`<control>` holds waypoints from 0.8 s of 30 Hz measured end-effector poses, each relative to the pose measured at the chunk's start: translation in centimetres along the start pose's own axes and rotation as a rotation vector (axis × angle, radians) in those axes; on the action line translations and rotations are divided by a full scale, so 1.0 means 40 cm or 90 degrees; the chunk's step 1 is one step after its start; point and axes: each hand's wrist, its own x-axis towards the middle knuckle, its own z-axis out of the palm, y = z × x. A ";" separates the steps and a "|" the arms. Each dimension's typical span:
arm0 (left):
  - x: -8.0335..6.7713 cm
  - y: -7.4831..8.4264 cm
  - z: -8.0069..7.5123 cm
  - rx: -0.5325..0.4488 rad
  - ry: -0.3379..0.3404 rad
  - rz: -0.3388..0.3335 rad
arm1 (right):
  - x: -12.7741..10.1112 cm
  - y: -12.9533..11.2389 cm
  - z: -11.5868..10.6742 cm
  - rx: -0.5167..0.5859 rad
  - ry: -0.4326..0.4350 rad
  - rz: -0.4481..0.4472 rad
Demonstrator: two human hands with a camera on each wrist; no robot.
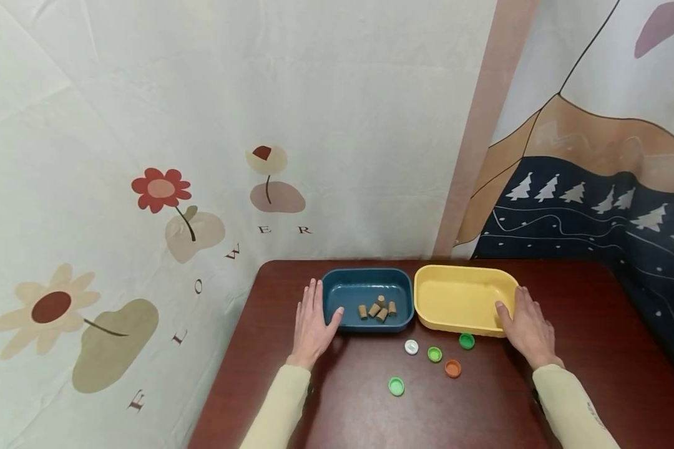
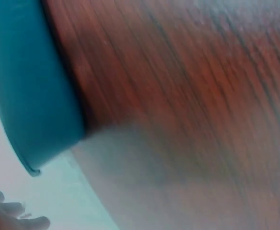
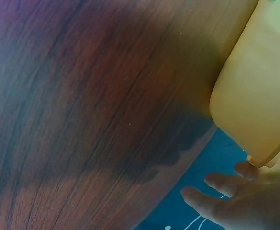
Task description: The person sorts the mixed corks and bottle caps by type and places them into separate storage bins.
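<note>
The blue tub and yellow tub, judged light, stiff, slick plastic, are touched at their outer rims by flat, relaxed-fingered left hand and right hand, best held there.

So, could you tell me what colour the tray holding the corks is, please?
Dark blue tray, corks inside; clearest in the head view.

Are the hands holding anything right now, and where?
Nothing is gripped. The left hand rests against the blue tray, its thumb over the rim; the right hand likewise on the yellow tray.
</note>
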 end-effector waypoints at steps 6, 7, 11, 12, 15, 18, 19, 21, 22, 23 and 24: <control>-0.026 0.047 -0.002 0.013 0.042 0.112 | 0.004 0.002 -0.002 -0.005 0.006 -0.003; -0.031 0.056 -0.001 0.016 0.044 0.131 | 0.005 0.003 -0.003 -0.006 0.007 -0.004; -0.056 0.097 0.006 0.024 0.043 0.204 | 0.005 0.003 -0.004 -0.008 0.009 -0.005; -0.063 0.107 0.008 0.027 0.041 0.219 | 0.004 0.003 -0.004 -0.008 0.008 -0.004; -0.083 0.134 0.012 0.034 0.030 0.251 | 0.001 0.000 -0.003 -0.010 0.006 -0.001; -0.101 0.155 0.016 0.048 0.018 0.282 | 0.000 -0.002 -0.003 -0.009 0.003 0.001; -0.107 0.161 0.018 0.051 0.012 0.293 | 0.000 -0.003 -0.003 -0.010 0.004 0.000; -0.118 0.171 0.023 0.062 -0.003 0.312 | -0.001 -0.005 -0.003 -0.010 0.006 -0.001; -0.123 0.176 0.026 0.067 -0.012 0.320 | -0.001 -0.005 -0.003 -0.010 0.007 -0.001; -0.128 0.179 0.030 0.073 -0.025 0.326 | 0.000 -0.005 -0.002 -0.009 0.009 -0.001; -0.133 0.183 0.034 0.080 -0.034 0.333 | -0.001 -0.005 -0.001 -0.009 0.010 -0.002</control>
